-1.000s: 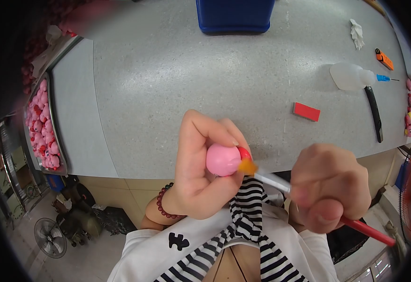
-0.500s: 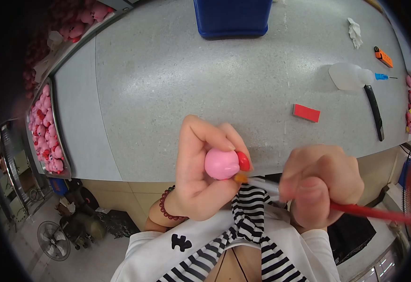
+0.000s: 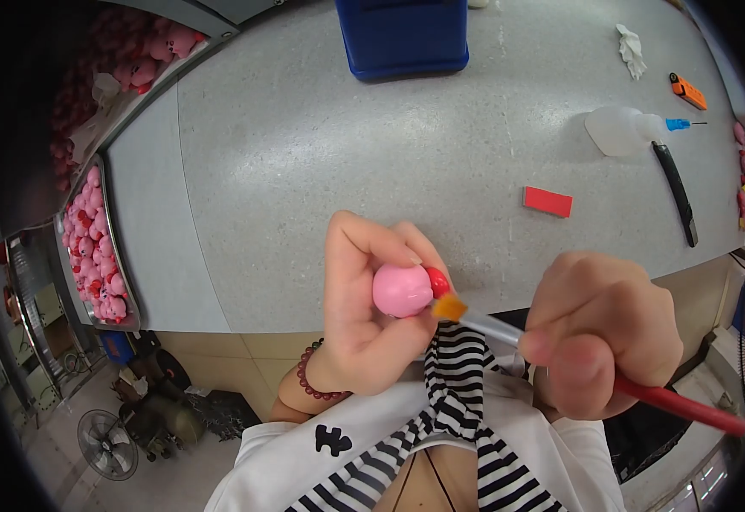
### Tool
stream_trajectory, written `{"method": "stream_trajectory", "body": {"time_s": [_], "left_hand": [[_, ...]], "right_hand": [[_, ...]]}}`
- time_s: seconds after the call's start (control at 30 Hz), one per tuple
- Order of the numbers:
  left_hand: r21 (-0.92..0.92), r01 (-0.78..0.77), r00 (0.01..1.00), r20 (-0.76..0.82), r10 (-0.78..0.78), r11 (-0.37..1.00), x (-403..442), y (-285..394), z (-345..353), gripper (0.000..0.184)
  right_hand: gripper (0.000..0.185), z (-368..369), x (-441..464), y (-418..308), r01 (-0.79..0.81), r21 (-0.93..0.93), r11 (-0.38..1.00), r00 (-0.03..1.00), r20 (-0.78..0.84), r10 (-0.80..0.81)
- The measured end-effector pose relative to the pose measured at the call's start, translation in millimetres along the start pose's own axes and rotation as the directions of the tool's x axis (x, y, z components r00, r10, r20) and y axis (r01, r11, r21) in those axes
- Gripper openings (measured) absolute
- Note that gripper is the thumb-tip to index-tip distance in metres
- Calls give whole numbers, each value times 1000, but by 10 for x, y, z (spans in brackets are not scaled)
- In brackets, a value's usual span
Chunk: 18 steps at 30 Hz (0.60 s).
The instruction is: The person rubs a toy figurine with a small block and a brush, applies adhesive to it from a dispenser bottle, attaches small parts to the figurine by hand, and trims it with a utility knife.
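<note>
Between the fingers and thumb of my left hand [image 3: 351, 311] is a round pink figurine [image 3: 401, 291] with a red part on its right side. My right hand [image 3: 602, 333] is closed around a paintbrush [image 3: 679, 407] with a red handle, a silver ferrule and orange-brown bristles. The bristle tip lies right beside the red part of the figurine; I cannot tell whether they touch. Both hands are in front of my chest, close to the near edge of the table.
On the grey table [image 3: 304, 154] are a red block [image 3: 547, 202], a black-handled tool [image 3: 675, 192], a bottle with a blue needle tip [image 3: 620, 130], an orange cutter [image 3: 688, 91], crumpled tissue [image 3: 631, 53] and a blue bin [image 3: 404, 38]. A metal tray [image 3: 123, 247] of pink figurines stands left.
The brush has shifted slightly right and up from the figurine's underside, its bristles now showing more fully. My left hand keeps its hold. The whole view has shifted a little.
</note>
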<state>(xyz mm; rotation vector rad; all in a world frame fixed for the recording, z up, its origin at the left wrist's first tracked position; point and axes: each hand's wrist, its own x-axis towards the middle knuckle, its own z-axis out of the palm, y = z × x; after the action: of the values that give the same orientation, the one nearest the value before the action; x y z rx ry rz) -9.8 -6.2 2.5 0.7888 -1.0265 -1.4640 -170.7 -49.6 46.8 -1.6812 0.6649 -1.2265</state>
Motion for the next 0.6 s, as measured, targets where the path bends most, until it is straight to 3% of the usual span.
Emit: {"method": "stream_trajectory", "body": {"time_s": [0.13, 0.2, 0.23, 0.27, 0.37, 0.47, 0.5, 0.53, 0.6], "left_hand": [[-43, 30, 999, -32, -31, 999, -11, -7, 17, 39], [5, 23, 1000, -6, -23, 1000, 10, 19, -18, 39], [53, 18, 1000, 21, -19, 998, 16, 31, -32, 39], [55, 18, 1000, 23, -19, 998, 13, 30, -29, 39], [-60, 51, 999, -15, -52, 997, 13, 32, -29, 41], [-217, 149, 988, -16, -156, 965, 7, 56, -60, 41], [-356, 178, 980, -21, -198, 917, 10, 41, -64, 41], [-488, 200, 971, -18, -239, 849, 14, 30, -71, 42], [-510, 252, 961, 29, -276, 822, 8, 39, -128, 42]], "right_hand": [[21, 54, 61, 36, 37, -62, 997, 999, -16, -38], [22, -70, 55, -37, -61, -102, 993, 998, 13, 63], [21, 7, 42, -26, -83, 41, 996, 987, -135, 88], [21, 51, 35, -2, -82, 42, 996, 987, -138, 87], [21, 0, 24, 14, -77, -90, 993, 996, 46, 81], [23, 50, 50, -62, -139, -189, 972, 990, -30, 135], [25, 192, 60, 45, -14, -26, 1000, 986, -168, 10], [25, 191, 60, 39, -13, -25, 1000, 985, -173, 8], [24, 166, 76, 1, -87, 17, 996, 993, -74, 88]]}}
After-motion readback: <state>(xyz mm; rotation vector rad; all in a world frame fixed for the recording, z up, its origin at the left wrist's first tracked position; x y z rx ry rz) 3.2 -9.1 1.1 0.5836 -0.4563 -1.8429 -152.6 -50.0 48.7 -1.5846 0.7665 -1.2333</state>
